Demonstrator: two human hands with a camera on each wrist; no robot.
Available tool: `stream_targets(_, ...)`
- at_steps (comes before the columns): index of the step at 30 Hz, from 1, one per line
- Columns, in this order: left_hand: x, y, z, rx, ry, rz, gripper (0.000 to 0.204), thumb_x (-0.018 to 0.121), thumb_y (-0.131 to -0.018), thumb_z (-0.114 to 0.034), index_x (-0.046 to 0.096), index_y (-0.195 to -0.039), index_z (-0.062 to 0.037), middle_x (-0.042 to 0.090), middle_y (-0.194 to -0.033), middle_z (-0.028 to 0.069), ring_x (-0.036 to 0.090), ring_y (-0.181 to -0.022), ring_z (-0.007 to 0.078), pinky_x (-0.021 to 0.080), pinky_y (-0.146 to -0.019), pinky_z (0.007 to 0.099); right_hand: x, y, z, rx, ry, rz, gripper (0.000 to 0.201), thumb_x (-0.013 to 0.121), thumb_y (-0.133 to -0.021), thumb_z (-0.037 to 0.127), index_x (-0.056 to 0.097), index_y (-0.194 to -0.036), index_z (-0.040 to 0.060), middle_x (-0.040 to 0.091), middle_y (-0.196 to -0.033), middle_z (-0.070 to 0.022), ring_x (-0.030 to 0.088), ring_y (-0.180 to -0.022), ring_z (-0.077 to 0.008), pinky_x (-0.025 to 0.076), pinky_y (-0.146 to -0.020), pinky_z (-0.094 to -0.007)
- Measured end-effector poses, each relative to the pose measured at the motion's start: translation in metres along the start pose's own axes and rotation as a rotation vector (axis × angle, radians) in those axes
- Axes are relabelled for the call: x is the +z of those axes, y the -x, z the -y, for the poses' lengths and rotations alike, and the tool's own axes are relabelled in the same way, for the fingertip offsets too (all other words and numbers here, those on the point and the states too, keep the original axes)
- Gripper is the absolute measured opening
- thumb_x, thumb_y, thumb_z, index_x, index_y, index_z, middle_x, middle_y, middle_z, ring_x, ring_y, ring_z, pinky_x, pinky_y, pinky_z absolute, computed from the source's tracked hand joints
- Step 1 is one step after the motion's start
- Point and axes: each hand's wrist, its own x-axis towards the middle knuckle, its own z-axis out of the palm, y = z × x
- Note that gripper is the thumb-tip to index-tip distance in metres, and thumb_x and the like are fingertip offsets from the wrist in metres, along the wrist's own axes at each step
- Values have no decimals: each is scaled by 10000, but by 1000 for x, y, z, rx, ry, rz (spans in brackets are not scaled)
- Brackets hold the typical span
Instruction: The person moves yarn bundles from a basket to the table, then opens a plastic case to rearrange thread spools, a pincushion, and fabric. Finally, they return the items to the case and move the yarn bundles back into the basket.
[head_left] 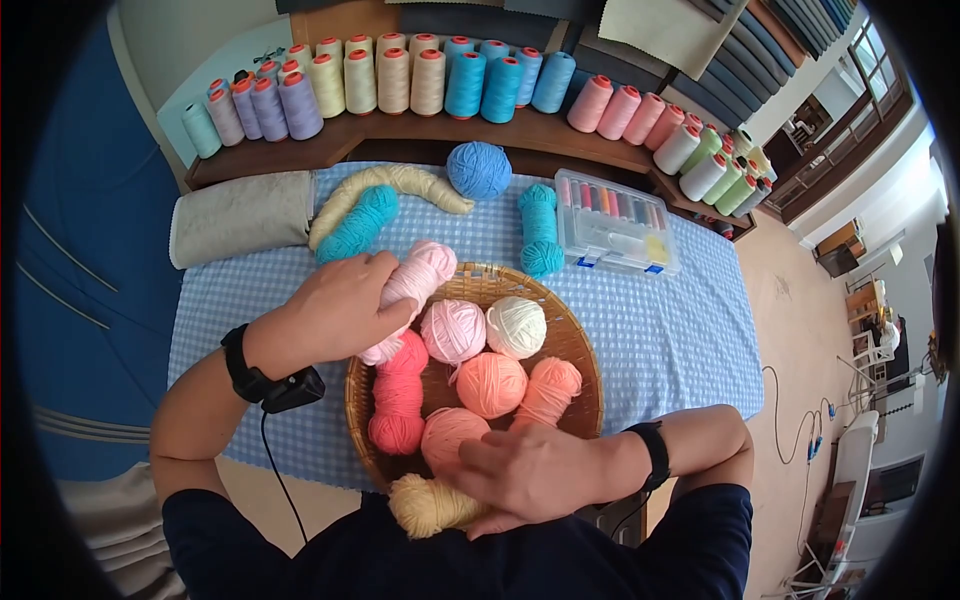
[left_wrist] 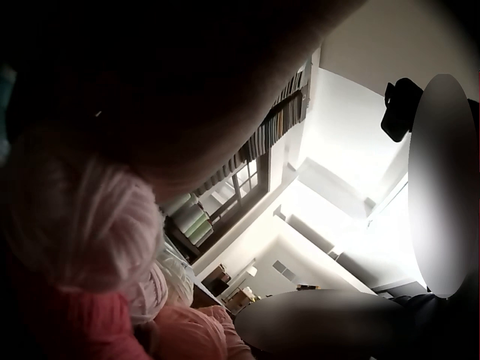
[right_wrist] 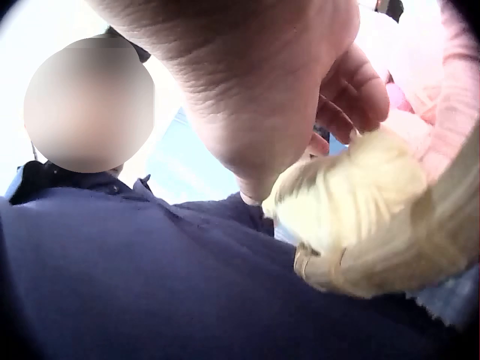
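Note:
My left hand [head_left: 325, 310] grips a light pink yarn skein [head_left: 418, 275] over the left rim of a wicker basket [head_left: 590, 385]. At the near rim, my right hand [head_left: 540, 468] holds a pale yellow yarn skein [head_left: 425, 505], its fingers and thumb around one end. Inside the basket lie a coral-red skein [head_left: 397, 405], a pink ball [head_left: 453, 331], a cream ball [head_left: 516, 327], a peach ball [head_left: 490, 385], a peach skein [head_left: 551, 390] and another peach ball [head_left: 450, 435], partly hidden by my right fingers. In the right wrist view the yellow skein [right_wrist: 352, 191] sits beside the rim.
Behind the basket are a blue ball [head_left: 479, 170], turquoise skeins [head_left: 357, 223], a cream skein [head_left: 400, 180] and a clear thread box [head_left: 615, 225]. Folded grey cloth [head_left: 243, 218] lies on the checked tablecloth [head_left: 680, 340]. Thread cones [head_left: 395, 80] line a shelf at the back.

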Motion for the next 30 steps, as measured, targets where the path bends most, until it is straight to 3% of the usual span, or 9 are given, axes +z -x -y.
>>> stream_targets(4,-8,-7,10,-60,111,88,417,684,-1014,-384,647,-1098,23,741,-948,262,714,-889,489,565,-827,570,-49,5,-28,202,362,-348,435,783,-927,322,672,-1205,6,645,-1007,-130,695,-836,-339,580,-676,-465)
stream_targets(7,-14,-17,40,-128,115,-63,389,700,-1007,-350,656,-1141,12,743,-1033,259,713,-926,486,571,-831,560,-79,2,-100,564,530,-557,376,804,-869,134,692,-1212,27,666,-1026,-162,686,-870,-391,584,-735,-495)
stream_targets(9,3,-22,70,-177,-226,-190,441,737,-971,-279,628,-1274,22,721,-1111,283,695,-1016,480,548,-895,572,-79,17,-167,459,592,-430,432,772,-847,90,709,-1274,64,669,-1173,-182,684,-1013,-385,583,-865,-504)
stream_targets(12,21,-21,92,-172,-250,-125,507,767,-937,-279,600,-1315,14,723,-1109,296,698,-1017,488,555,-903,575,-61,27,-197,453,734,-243,297,669,-917,96,741,-1205,99,659,-1226,-142,686,-1064,-347,571,-900,-472)
stream_targets(19,24,-39,98,-389,-162,50,589,786,-899,-290,573,-1366,0,722,-1164,320,703,-1089,482,556,-941,566,-60,-1,-213,515,967,-36,257,657,-933,116,750,-1170,149,662,-1205,-140,692,-1004,-314,565,-845,-389)
stream_targets(22,24,-39,104,-333,-74,-49,602,756,-914,-334,559,-1363,16,741,-1074,327,730,-1014,490,581,-900,558,-62,0,-222,461,1000,-32,217,674,-924,120,739,-1131,137,678,-1156,-135,711,-971,-304,572,-837,-386)
stream_targets(25,-8,-26,70,-377,53,-139,682,754,-909,-276,519,-1485,3,723,-1197,313,701,-1124,489,551,-971,545,-68,-2,-221,487,953,-48,228,686,-909,103,717,-1135,114,695,-1108,-131,731,-947,-298,581,-852,-397)
stream_targets(27,-26,-7,35,-208,128,-258,698,765,-900,-276,520,-1487,14,711,-1236,310,699,-1116,497,554,-971,535,-76,0,-215,558,869,-198,297,729,-867,90,682,-1160,67,707,-1100,-134,741,-974,-338,592,-869,-434)
stream_targets(30,-44,28,-14,181,163,-209,716,800,-862,-258,541,-1469,18,720,-1210,274,714,-1066,469,571,-915,535,-93,8,-191,616,633,-419,413,767,-813,87,653,-1207,41,713,-1139,-162,725,-1005,-395,593,-873,-475)
